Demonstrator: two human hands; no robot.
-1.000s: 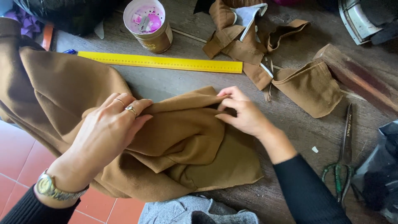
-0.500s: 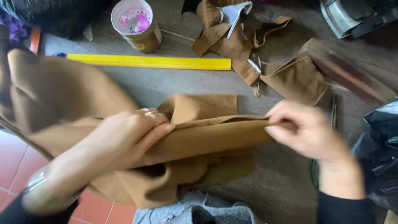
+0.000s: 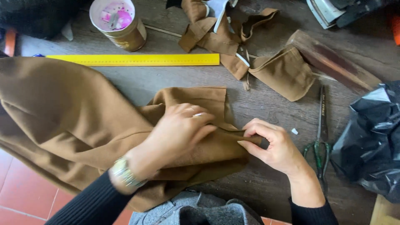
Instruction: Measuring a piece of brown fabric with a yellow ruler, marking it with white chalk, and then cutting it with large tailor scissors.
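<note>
One package-type item: round tin at top left of the wooden table, just above the yellow ruler. Cylindrical, gold-brown wall with a printed label, white rim, open top showing pink and white contents. No signs or screens in view.

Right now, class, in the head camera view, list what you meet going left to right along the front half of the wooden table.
Large brown cloth → left hand pressing on it → right hand pinching its folded edge → green-handled scissors → crumpled black plastic bag.
</note>
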